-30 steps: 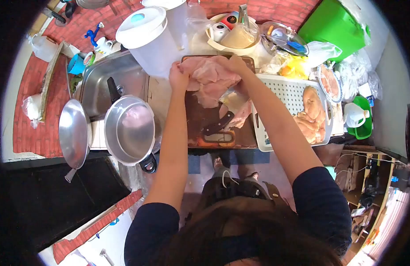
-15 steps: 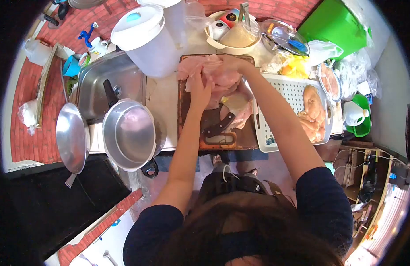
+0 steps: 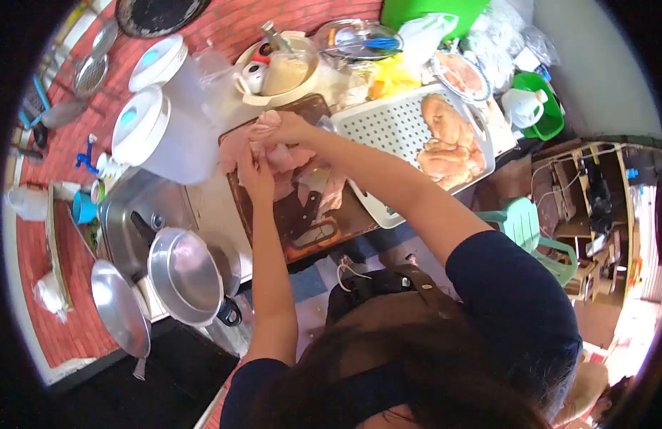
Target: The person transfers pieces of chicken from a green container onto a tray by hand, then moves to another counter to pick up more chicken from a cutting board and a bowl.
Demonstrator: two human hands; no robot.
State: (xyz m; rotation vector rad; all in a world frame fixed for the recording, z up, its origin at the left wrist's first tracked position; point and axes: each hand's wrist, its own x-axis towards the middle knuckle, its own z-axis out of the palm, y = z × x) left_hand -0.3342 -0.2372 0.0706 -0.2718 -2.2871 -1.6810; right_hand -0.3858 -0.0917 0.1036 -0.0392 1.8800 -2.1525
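Both hands meet over the meat (image 3: 234, 149), a limp pink slab at the far end of the board (image 3: 349, 214); the right hand (image 3: 288, 129) is curled shut on its far edge, probably because raw flesh this slack slides unless gripped; the left hand (image 3: 256, 175) lies on it just nearer, fingers on the flesh, though I cannot tell whether they pinch or only press. The two hands are close together, almost touching, which seems to keep the soft piece spread and steady. The knife (image 3: 313, 187) lies flat on the board's near half, blade toward the meat, set down so that both hands are free and it stays in reach. Right of the board, touching it, sits a white tray (image 3: 388, 129) with paler pieces (image 3: 445, 146) kept apart from the slab; left of the board stand two jugs (image 3: 148, 139), a sink (image 3: 120, 214) and a pot (image 3: 188, 275).
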